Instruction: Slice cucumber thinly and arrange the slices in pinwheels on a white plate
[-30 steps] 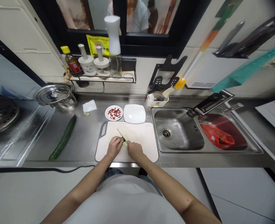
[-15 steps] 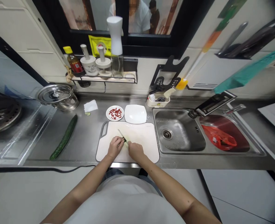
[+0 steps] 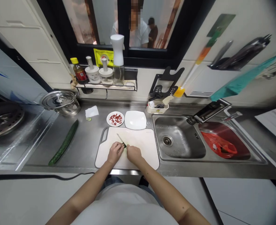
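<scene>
Work at a steel worktop (image 3: 40,150), seen from above. At the centre we find a pale cutting board (image 3: 143,147) with a grey edge and a handle slot at its upper left corner. Over it two bare hands meet. The right hand (image 3: 133,153) is closed around a small knife (image 3: 120,137), whose blade points up and to the left across the board; the dark handle is mostly hidden from us. The left hand (image 3: 115,152) lies just beside it, its fingers bunched close to the handle end; what these fingers pinch, if anything, we cannot tell, since the area between the hands is small and covered.

Just beyond the board we see two dishes side by side: a round white plate (image 3: 109,122) bearing chopped red pieces (image 3: 115,119), and a squarish white plate (image 3: 135,120). To the left, well apart from the hands, a whole green cucumber (image 3: 64,143) lies at a slant on the worktop. Behind it we note a white paper (image 3: 92,111), a pale green slice (image 3: 88,119) at its near edge, and a lidded steel pot (image 3: 68,109). To the right of the board is a sink (image 3: 184,147) with two basins, the farther one containing a red plastic bag (image 3: 218,145). On the wall rack (image 3: 109,87) we observe a yellow-capped bottle (image 3: 79,73), two white-lidded jars (image 3: 93,75) and a tall white-topped bottle (image 3: 118,59).
</scene>
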Demonstrator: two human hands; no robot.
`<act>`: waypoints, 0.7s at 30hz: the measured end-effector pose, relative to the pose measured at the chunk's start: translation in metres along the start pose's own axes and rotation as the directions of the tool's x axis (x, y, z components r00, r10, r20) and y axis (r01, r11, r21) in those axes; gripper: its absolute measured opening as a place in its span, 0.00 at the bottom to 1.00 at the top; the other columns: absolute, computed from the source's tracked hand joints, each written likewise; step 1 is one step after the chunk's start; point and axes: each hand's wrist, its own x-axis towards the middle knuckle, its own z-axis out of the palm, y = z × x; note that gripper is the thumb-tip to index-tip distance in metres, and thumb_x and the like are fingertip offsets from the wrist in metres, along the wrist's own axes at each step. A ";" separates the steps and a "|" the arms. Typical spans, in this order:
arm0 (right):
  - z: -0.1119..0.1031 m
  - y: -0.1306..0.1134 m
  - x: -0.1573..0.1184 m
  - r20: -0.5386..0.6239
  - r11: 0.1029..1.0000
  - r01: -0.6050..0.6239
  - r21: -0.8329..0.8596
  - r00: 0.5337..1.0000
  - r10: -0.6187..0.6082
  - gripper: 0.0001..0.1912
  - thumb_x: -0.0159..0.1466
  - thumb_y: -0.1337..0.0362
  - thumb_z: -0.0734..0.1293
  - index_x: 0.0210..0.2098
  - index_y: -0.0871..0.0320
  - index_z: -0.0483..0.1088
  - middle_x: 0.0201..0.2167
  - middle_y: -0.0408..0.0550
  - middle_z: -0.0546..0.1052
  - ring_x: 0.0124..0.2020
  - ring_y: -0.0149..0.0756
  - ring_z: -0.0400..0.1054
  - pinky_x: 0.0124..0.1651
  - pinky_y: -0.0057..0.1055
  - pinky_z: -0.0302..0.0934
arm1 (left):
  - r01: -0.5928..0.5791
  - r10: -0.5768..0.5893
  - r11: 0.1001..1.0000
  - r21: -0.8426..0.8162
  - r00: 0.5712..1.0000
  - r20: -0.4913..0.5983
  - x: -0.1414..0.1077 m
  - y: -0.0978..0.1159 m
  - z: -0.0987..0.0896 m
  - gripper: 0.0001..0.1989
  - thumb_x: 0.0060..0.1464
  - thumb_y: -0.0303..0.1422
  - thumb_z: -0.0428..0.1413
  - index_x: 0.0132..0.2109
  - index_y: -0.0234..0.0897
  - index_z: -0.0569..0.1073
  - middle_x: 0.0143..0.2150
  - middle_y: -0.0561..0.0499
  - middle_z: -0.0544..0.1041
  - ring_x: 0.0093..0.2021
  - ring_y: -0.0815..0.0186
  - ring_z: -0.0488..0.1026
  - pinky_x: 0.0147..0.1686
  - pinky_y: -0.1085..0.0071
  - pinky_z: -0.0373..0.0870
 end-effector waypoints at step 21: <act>0.011 0.011 -0.044 0.046 0.992 -0.098 -0.081 0.994 0.102 0.16 0.63 0.74 0.54 0.46 0.61 0.66 0.36 0.58 0.78 0.41 0.44 0.74 0.38 0.33 0.62 | -0.002 0.003 1.000 0.002 1.000 -0.028 -0.001 0.001 0.003 0.08 0.61 0.32 0.49 0.37 0.39 0.73 0.36 0.48 0.72 0.39 0.64 0.70 0.42 0.64 0.69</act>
